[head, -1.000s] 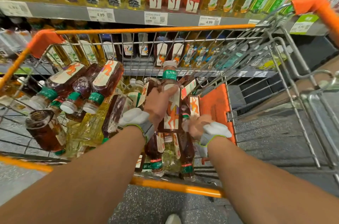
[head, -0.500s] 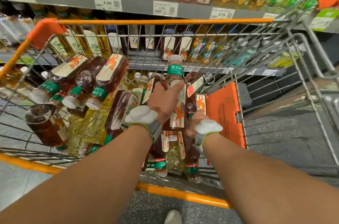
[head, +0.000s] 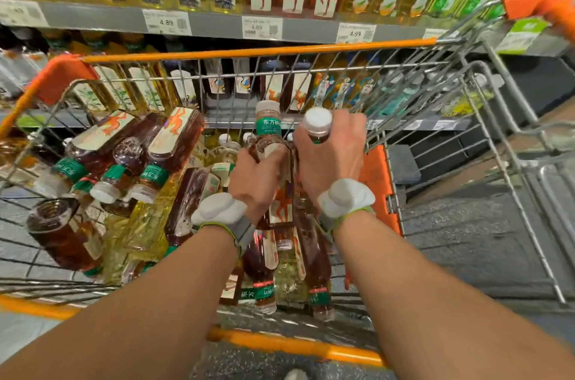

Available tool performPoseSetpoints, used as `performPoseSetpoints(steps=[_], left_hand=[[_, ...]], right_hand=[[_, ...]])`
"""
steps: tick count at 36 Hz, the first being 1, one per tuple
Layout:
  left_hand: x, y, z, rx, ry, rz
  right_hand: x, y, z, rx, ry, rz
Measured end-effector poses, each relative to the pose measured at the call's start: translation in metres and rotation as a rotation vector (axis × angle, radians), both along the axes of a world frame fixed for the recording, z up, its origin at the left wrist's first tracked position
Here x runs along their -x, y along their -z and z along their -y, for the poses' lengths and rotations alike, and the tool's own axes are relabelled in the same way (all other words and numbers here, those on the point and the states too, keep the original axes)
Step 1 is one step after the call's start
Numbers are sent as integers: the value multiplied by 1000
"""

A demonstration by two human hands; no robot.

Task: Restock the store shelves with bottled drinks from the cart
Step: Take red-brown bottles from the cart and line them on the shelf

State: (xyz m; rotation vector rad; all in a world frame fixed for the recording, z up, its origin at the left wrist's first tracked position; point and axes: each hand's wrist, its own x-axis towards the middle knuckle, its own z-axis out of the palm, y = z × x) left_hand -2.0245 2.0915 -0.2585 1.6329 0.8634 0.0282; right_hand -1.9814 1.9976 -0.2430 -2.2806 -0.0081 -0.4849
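Note:
Both my hands are inside the wire cart (head: 255, 53), each round an upright brown tea bottle. My left hand (head: 258, 180) grips a bottle (head: 268, 121) with a white cap and green neck band; its orange-horse label shows below my palm. My right hand (head: 333, 158) grips a second bottle (head: 317, 123) just to the right, with only its white cap and neck showing above my fingers. The two bottles stand side by side and touch. Several more brown (head: 174, 143) and yellow (head: 146, 224) bottles lie piled in the cart's left and near parts.
Store shelves (head: 214, 21) full of bottles with price tags run behind the cart. A lower shelf (head: 311, 123) shows through the cart's far wire wall. An orange flap (head: 376, 183) stands at the cart's right side. A second cart (head: 541, 6) is at right, over grey floor (head: 466, 239).
My right hand has come up out of the pile with a second bottle, level with the left one. My left hand has lifted its bottle a little.

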Motion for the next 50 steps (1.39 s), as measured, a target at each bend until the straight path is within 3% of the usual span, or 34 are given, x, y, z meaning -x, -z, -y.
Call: performPoseSetpoints(steps=[4,10,14,28,31,38,45,50], left_hand=[[1,1,-6,-17,-8,1],[0,10,-11,-35,-103,-28],[-3,19,-13,-59,-103,-54],[-9,25,-16,-71,-117,-118],[-8,23,-15,-67,-119,-116],[-6,21,-17,-53,-103,-121],[-4,16,-18,-24,-128,-101],[-5,12,-17,-5,-144,-71]], right_hand=[[-2,2,-2,-87,-84,-10],[5,17,-8,17,-166,-94],[3,30,-6,-79,-194,-248],[-5,31,-4,-94,-347,-573],[-2,34,1,-15,-411,-630],[-3,42,3,31,-340,-570],[-17,33,-2,-246,-194,-493],[-14,30,-5,-233,-150,-535]])
